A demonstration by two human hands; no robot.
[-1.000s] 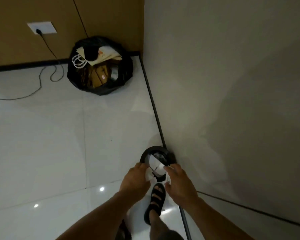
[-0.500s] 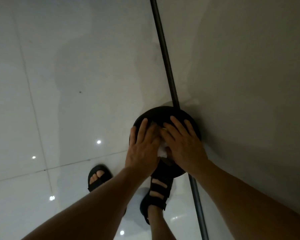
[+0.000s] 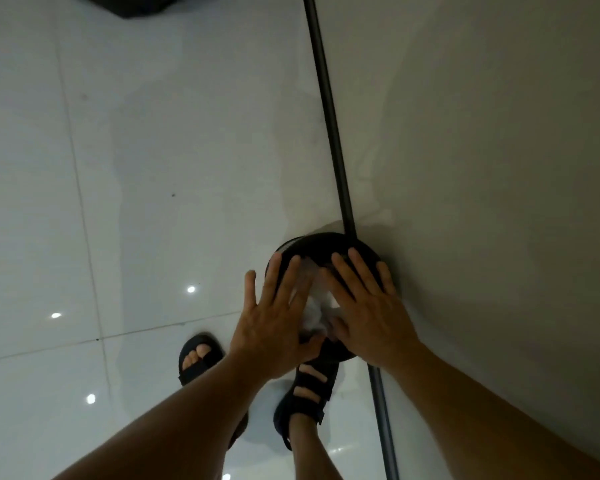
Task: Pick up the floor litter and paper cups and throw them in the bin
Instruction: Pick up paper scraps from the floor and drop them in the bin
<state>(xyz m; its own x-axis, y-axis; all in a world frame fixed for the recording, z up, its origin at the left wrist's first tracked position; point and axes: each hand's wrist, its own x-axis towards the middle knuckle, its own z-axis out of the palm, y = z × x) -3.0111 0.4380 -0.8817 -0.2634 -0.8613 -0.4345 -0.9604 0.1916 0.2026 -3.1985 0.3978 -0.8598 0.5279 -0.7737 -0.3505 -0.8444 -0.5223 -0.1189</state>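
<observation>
The pale wall [image 3: 482, 133] is the biggest thing, and it stands to the right of my right fingers [image 3: 359, 268]. The glossy white tile floor [image 3: 153, 150] stretches to the left of my left fingers [image 3: 286, 275] and far beyond them, with small bright reflections of lamps on it. A black skirting strip [image 3: 329, 109] runs along the foot of the wall, from far ahead of my fingertips down to the bin and on past my right wrist. At the top edge, well apart from my fingers, there is a piece of some dark thing [image 3: 136, 3]; I cannot tell what it is.

The round black bin [image 3: 323, 242] stands directly under my fingers, touching the skirting strip. My left hand [image 3: 274, 320] and my right hand [image 3: 371, 317] lie flat over its mouth, side by side. The fingers of both hands are straight and spread apart, and they clamp nothing. The fingertips reach the far part of the rim.

Below my wrists I see my two feet in black strap sandals: the right sandal [image 3: 307, 393] is just under the bin's near edge, and the left sandal [image 3: 196, 362] is to the left of my left forearm.

The crumpled white paper litter [image 3: 317, 306] is in the bin's mouth, between my two hands and partly under them. Both hands press on it.
</observation>
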